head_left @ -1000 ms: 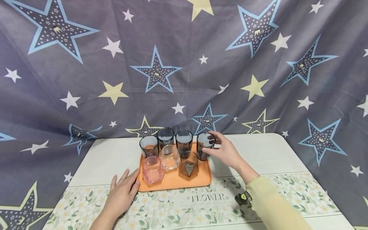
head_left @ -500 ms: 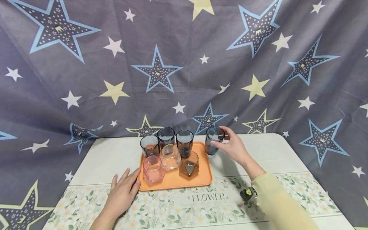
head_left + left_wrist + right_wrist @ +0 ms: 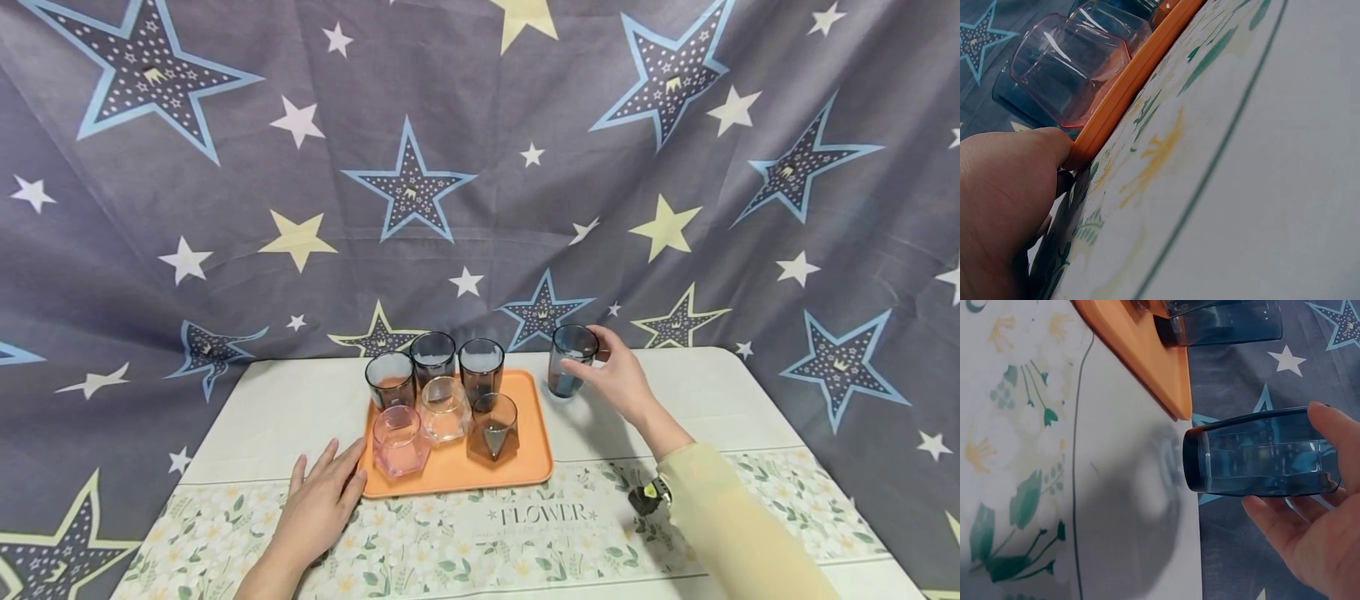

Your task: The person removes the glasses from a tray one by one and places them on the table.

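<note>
So the right hand (image 3: 617, 375) has a tall blue glass (image 3: 572, 350) pinched between thumb and fingers: thumb on the near side, fingers round the far side, palm to the right of it. That means the glass sits directly off the fingertips, on the hand's left, with its long axis upright and the mouth facing up (it only looks sideways in the right wrist view because that camera's turned). Looks like the base might be just clear of the table (image 3: 675, 400), going by the shadow, but I can't tell for sure. Either way it's just beside the right edge of the orange tray (image 3: 534, 467), not over it, so the right hand is obviously the nearer one. The left hand (image 3: 321, 504) is well apart from the glass, over at the tray's left side, fingers pretty straight, touching the edge and not gripping any glass. On the tray there are three dark glasses (image 3: 482, 367) toward the back, then a clear glass (image 3: 444, 417) in the middle, a pink glass (image 3: 400, 446) front left and a brown glass (image 3: 493, 433) front right, all upright. Behind everything hangs a starry cloth (image 3: 480, 125).
</note>
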